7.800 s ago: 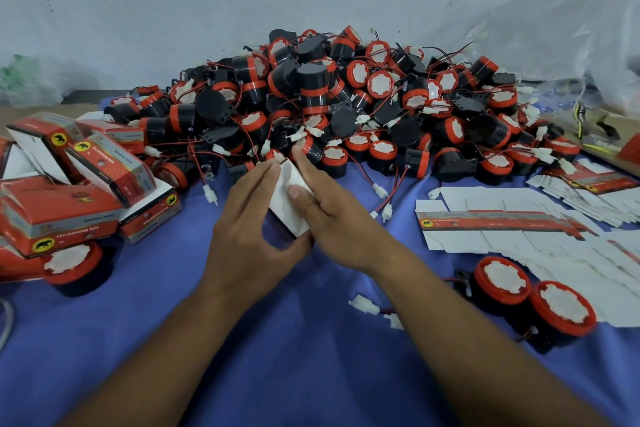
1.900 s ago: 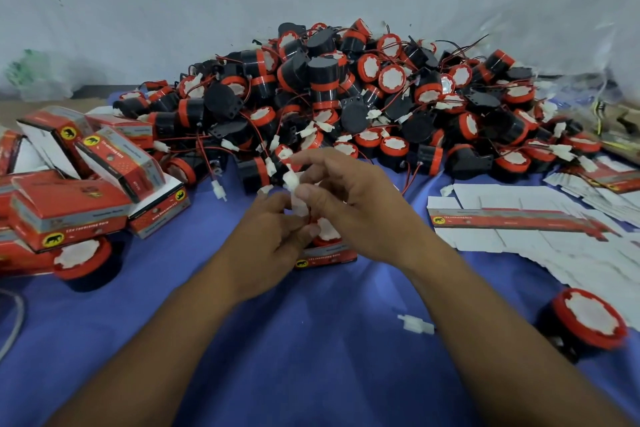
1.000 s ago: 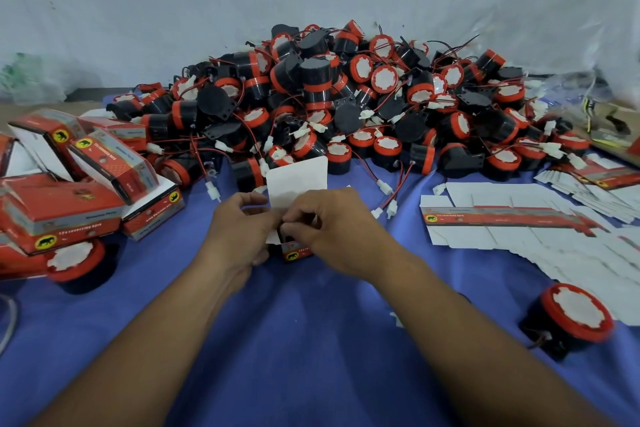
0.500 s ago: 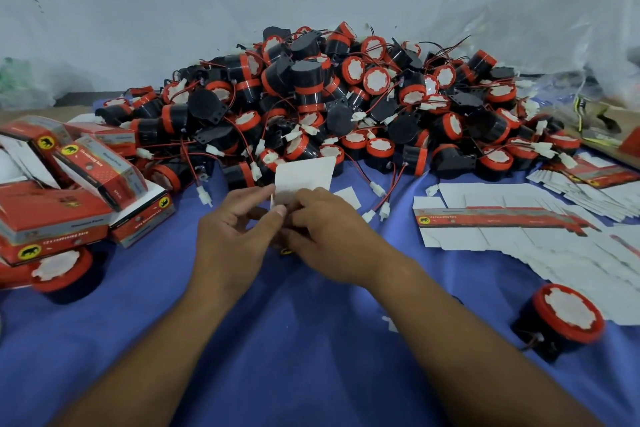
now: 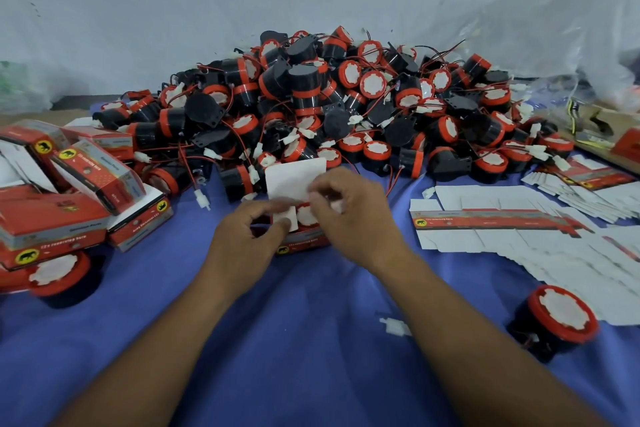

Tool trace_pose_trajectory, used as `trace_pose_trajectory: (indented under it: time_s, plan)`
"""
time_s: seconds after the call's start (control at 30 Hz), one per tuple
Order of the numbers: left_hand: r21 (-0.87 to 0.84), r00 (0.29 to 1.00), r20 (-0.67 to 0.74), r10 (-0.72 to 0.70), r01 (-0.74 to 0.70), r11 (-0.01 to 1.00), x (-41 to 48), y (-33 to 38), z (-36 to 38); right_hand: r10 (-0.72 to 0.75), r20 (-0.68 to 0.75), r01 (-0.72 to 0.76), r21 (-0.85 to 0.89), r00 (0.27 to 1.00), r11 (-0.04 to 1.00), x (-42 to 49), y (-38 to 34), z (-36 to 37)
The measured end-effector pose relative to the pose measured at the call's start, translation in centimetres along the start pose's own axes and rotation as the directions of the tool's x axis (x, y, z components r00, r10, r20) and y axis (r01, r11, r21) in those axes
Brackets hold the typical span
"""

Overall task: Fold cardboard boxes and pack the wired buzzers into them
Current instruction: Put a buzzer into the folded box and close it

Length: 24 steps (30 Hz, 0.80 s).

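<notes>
— Two hands at one box (image 5: 301, 243), mid-cloth (image 5: 311, 340), before the pile (image 5: 329, 97). What do we see inside?
— A buzzer (image 5: 306, 215), lid flap (image 5: 294, 173) upright. Our left hand (image 5: 249, 236) pinches a side flap (image 5: 287, 222).
— And our right hand (image 5: 349, 215)?
— Curled at the lid flap; blur hides any grip.
</notes>
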<state>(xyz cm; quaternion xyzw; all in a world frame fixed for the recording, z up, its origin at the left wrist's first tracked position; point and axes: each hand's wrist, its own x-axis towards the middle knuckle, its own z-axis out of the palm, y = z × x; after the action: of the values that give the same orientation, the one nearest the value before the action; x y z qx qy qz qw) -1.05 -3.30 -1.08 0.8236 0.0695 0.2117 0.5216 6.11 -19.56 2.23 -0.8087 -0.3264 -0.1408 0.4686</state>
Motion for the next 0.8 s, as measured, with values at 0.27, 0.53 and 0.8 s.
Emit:
trace_pose_trajectory:
  time_s: [0.27, 0.53, 0.8]
  plan:
    - [-0.002, 0.997, -0.018, -0.079, 0.079, 0.997, 0.0, -0.2, 0.0, 0.472, 0.223, -0.522, 0.368, 0.853, 0.769, 1.1, 2.1, -1.9]
    - [-0.123, 0.996, 0.066, 0.055, -0.047, 0.991, -0.1, -0.4, -0.5, 0.341, 0.315, -0.428, 0.270, 0.886, 0.863, 0.0, 2.2, 0.3]
    - [-0.003, 0.983, 0.182, 0.033, -0.033, 0.999, -0.1, -0.7, -1.5, -0.028, 0.478, -0.008, 0.073, 0.878, 0.997, 0.1, 2.9, -0.5]
